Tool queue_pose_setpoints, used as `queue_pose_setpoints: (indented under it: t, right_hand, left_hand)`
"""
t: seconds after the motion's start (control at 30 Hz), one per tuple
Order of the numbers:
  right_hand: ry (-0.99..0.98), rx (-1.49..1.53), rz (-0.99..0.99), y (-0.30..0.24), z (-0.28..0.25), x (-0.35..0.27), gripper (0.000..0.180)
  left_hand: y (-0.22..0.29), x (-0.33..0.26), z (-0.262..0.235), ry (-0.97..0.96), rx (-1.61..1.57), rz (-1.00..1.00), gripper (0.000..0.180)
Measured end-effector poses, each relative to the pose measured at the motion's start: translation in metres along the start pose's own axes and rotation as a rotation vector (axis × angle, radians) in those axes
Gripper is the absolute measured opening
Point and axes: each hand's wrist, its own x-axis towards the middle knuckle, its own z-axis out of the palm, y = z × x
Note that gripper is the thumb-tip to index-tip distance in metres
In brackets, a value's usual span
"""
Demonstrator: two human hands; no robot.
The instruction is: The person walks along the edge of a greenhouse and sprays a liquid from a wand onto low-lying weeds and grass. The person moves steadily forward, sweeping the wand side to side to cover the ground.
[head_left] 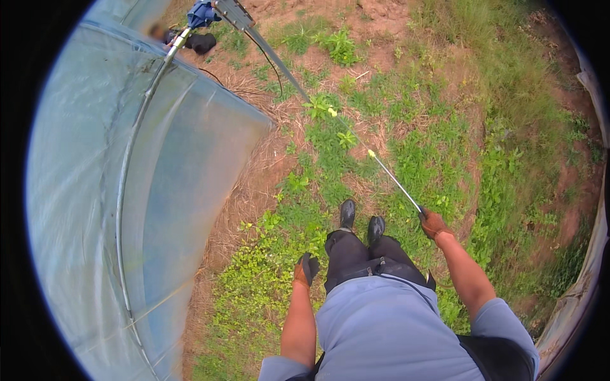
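My right hand (433, 223), in a dark glove, is closed around the dark handle end of a thin silver spray wand (397, 182). The wand slants away to the upper left over the weeds and carries yellow-green fittings (372, 153). My left hand (306, 269), gloved with a dark palm, hangs beside my left thigh. It holds nothing that I can see, and its fingers look loosely apart. Low green weeds (260, 254) cover the ground around my black boots (347, 214).
A plastic-film greenhouse wall (184, 159) with a bent metal pipe (121, 209) fills the left side. At the far upper left are a metal post (279, 63), a blue device (202, 14) and another person (200, 43). Tall grass (521, 82) lines the right, beside pale sheeting (572, 305).
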Motion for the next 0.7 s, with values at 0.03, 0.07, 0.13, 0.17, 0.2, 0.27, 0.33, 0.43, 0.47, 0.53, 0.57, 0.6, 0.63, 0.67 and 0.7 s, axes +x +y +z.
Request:
queue_pose_setpoints:
  t: [0.03, 0.07, 0.13, 0.17, 0.2, 0.27, 0.33, 0.43, 0.47, 0.53, 0.57, 0.6, 0.63, 0.67, 0.7]
  right_hand:
    - [0.059, 0.047, 0.014, -0.006, -0.006, 0.011, 0.039]
    - [0.096, 0.031, -0.004, -0.023, -0.012, 0.015, 0.038]
    - [0.069, 0.015, -0.009, -0.052, -0.028, 0.021, 0.038]
    - [0.054, 0.007, -0.010, -0.064, -0.036, 0.022, 0.037]
    - [0.031, -0.003, -0.040, -0.075, -0.044, 0.017, 0.036]
    - [0.037, -0.034, -0.077, -0.078, -0.051, 0.014, 0.035]
    - [0.054, -0.051, -0.038, -0.081, -0.059, 0.015, 0.036]
    - [0.112, -0.060, 0.033, -0.093, -0.057, 0.027, 0.038]
    - [0.101, -0.042, 0.056, -0.102, -0.061, 0.027, 0.038]
    - [0.081, 0.001, 0.104, -0.116, -0.071, 0.029, 0.038]
    - [0.090, 0.009, 0.088, -0.111, -0.075, 0.033, 0.039]
    - [0.101, 0.019, 0.074, -0.101, -0.077, 0.037, 0.039]
    - [0.113, 0.023, 0.058, -0.090, -0.080, 0.040, 0.039]
    - [0.147, 0.026, 0.065, -0.078, -0.081, 0.040, 0.040]
    - [0.185, 0.051, 0.121, -0.065, -0.081, 0.037, 0.039]
  left_hand:
    - [-0.001, 0.000, 0.019, 0.059, -0.076, -0.076, 0.051]
    - [-0.001, 0.001, 0.021, 0.049, -0.061, -0.120, 0.051]
    - [0.004, 0.003, 0.026, -0.006, -0.068, -0.163, 0.051]
    - [0.010, 0.006, 0.029, -0.052, -0.090, -0.164, 0.051]
    - [0.020, 0.012, 0.031, -0.045, -0.079, -0.161, 0.052]
    - [0.040, 0.029, 0.034, -0.075, -0.038, -0.075, 0.052]
    - [0.073, 0.043, 0.051, -0.127, -0.020, -0.031, 0.051]
    - [0.122, 0.059, 0.074, -0.166, 0.031, 0.065, 0.051]
    - [0.139, 0.059, 0.086, -0.179, 0.045, 0.087, 0.051]
    - [0.161, 0.056, 0.102, -0.207, 0.079, 0.130, 0.051]
    - [0.166, 0.059, 0.105, -0.215, 0.085, 0.121, 0.051]
    - [0.172, 0.059, 0.109, -0.223, 0.093, 0.112, 0.051]
    - [0.175, 0.062, 0.114, -0.233, 0.096, 0.104, 0.051]
    - [0.174, 0.066, 0.115, -0.246, 0.130, 0.096, 0.051]
    - [0.171, 0.069, 0.114, -0.260, 0.165, 0.088, 0.051]
